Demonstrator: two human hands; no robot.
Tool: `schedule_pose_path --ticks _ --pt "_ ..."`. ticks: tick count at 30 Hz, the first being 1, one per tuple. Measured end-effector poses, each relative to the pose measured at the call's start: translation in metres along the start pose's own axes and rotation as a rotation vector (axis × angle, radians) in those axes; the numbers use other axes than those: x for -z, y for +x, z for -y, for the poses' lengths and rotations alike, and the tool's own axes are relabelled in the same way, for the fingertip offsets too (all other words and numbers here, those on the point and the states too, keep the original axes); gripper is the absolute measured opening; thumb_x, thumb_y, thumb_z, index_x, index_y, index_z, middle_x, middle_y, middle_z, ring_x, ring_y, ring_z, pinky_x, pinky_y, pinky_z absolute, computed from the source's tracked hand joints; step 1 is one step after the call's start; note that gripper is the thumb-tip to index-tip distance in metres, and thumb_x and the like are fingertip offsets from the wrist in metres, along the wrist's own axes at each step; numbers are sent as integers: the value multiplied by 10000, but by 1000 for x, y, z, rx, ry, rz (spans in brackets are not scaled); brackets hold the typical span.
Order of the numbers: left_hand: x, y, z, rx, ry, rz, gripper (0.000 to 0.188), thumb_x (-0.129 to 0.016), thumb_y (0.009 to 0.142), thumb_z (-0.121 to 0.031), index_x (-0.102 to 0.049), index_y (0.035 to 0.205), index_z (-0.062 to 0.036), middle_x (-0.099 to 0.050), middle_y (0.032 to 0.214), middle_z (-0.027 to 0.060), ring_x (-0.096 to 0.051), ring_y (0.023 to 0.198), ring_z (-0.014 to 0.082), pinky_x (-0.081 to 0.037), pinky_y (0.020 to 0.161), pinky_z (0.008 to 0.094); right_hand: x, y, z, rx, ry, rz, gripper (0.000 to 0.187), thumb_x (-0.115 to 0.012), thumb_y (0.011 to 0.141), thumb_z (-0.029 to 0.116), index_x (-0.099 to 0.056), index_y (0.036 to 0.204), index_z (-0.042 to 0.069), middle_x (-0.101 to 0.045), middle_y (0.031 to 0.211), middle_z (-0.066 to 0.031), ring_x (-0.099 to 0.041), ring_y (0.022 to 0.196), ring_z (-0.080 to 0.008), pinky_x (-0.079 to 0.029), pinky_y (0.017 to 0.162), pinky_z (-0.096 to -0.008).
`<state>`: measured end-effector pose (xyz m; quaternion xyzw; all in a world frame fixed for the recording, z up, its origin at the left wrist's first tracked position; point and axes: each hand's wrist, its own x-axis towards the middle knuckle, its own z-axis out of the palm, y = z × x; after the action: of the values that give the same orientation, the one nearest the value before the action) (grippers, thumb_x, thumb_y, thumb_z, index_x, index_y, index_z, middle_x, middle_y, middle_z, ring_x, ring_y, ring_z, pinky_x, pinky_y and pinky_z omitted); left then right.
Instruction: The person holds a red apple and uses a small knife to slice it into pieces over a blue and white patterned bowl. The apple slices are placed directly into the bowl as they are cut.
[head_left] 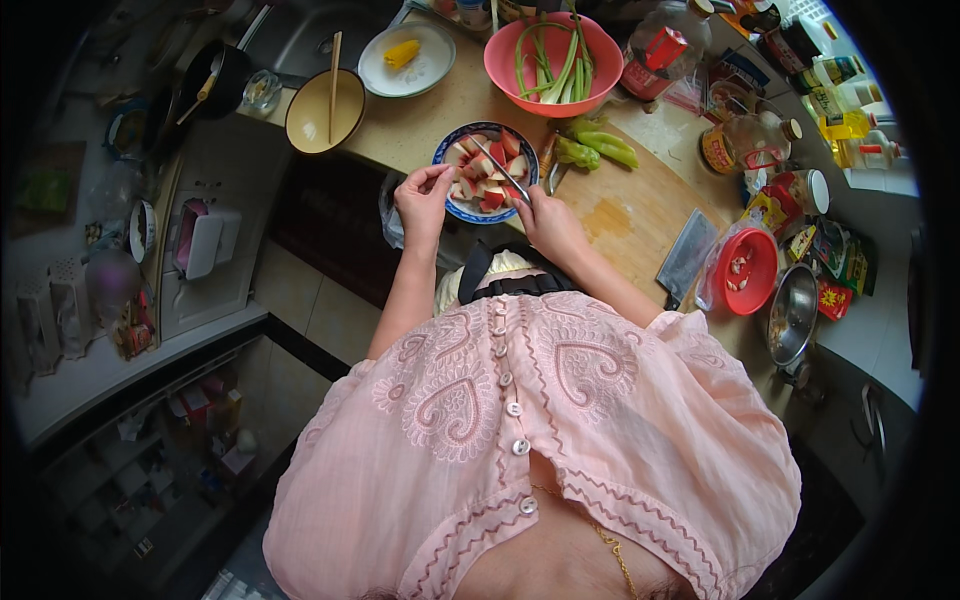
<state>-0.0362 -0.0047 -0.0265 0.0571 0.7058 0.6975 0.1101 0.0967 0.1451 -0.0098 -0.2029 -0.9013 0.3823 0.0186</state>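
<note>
A blue-and-white bowl (439,191) full of red-skinned, pale-fleshed chunks (493,198) sits at the counter's near edge. My right hand (553,222) grips a knife (497,166) by its handle, the blade slanting over the chunks toward the far left. Beside the bowl's left rim, my left hand (423,205) has thumb and fingers pinched together. Whether a small piece is between those fingertips I cannot make out. Right of the bowl lies a wooden cutting board (650,195) with a wet patch and green peppers (607,147) at its far end.
Behind stand a pink bowl (495,75) of scallions, a plate (437,72) with a yellow piece, and a cream bowl (310,122) with chopsticks (334,85). A cleaver (687,248), a red bowl (760,285) of garlic, a metal bowl (792,315) and several bottles line the right.
</note>
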Motion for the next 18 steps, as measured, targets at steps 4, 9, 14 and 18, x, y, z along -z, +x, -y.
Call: schedule_pose_path --ticks 4,9,14,18 --pt "-1 -2 -1 21 -22 9 110 -721 811 -56 -694 882 23 -656 750 -4 -570 658 29 -458 603 171 1 -1 0 8 3 -8 304 -512 941 290 -506 875 -7 -592 706 -273 -580 698 -455 -443 601 -516" --pt "-1 -9 -24 -299 228 17 158 -735 807 -136 -678 806 11 -675 784 47 -611 689 104 -475 632 231 3 -1 2 -33 -22 48 298 -496 938 312 -516 940 15 -620 757 -254 -599 745 -442 -463 642 -523" --pt "-2 -10 -69 -658 434 18 173 -720 805 -124 -635 729 7 -680 825 105 -626 726 187 -483 693 277 2 -1 1 -16 0 39 297 -498 938 316 -514 925 19 -620 750 -250 -599 740 -437 -460 636 -524" --pt "3 -7 -59 -505 433 34 160 -697 830 -112 -641 751 15 -676 847 84 -621 733 141 -485 671 248 -2 0 1 -4 5 28 285 -509 939 293 -505 902 10 -604 735 -261 -583 727 -450 -448 622 -519"
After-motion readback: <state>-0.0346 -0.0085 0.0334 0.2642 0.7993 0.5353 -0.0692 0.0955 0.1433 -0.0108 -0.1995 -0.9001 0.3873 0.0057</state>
